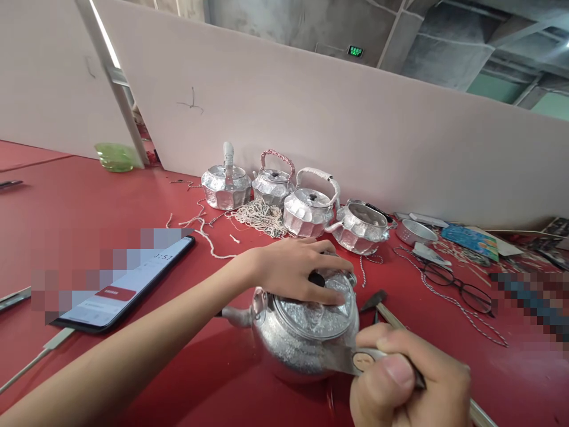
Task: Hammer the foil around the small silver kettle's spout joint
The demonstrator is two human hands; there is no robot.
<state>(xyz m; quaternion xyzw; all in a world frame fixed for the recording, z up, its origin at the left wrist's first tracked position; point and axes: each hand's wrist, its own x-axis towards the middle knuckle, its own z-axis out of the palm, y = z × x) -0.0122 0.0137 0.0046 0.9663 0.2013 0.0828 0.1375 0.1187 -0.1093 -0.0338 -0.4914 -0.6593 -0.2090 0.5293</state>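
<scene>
A silver kettle [284, 341] stands front and centre on a red table [111, 201]. The left hand [288, 270] lies spread over its lid [302, 320]; firm, level pressure should limit rocking. The right hand [415, 373] grips a hammer [363, 360] close behind its head, near the kettle's wall, contact unclear.

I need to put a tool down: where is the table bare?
Bare red table between the green container and phone; another patch between the left forearm and the nearest kettle. Crowded: behind that kettle, where four more kettles and cord sit, and right, around the glasses.
</scene>
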